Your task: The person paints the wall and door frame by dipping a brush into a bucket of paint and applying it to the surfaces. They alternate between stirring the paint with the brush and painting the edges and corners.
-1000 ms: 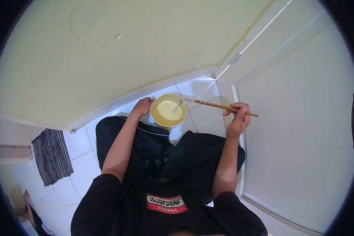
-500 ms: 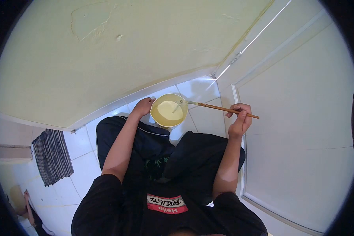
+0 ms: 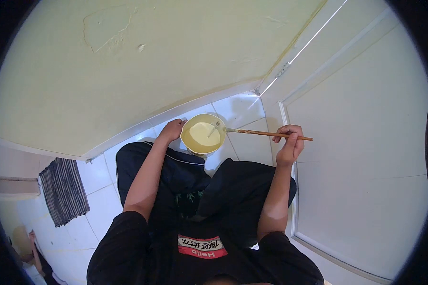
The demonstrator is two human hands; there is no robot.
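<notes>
A cream-coloured paint bucket [image 3: 193,142] stands on the tiles in front of my crossed legs, with pale yellow paint [image 3: 204,135] inside. My left hand [image 3: 173,130] grips its left side, fingers curled at the rim. In my right hand [image 3: 289,140] is a paintbrush [image 3: 257,132] with a long, stained wooden handle, pinched near its far end. The brush lies almost level, its head right at the bucket's right rim. A thin greyish piece [image 3: 214,128] shows inside the bucket by the paint surface.
A pale yellow wall [image 3: 176,57] with peeling patches rises ahead. On the right is a white door [image 3: 361,142], its gap letting light through. A dark striped mat [image 3: 64,192] lies at left. Another person's arm [image 3: 36,251] shows at the lower left edge.
The brush head has dipped slightly lower, toward the bucket's right rim, and the handle lies a little flatter. My left hand stays at the bucket.
</notes>
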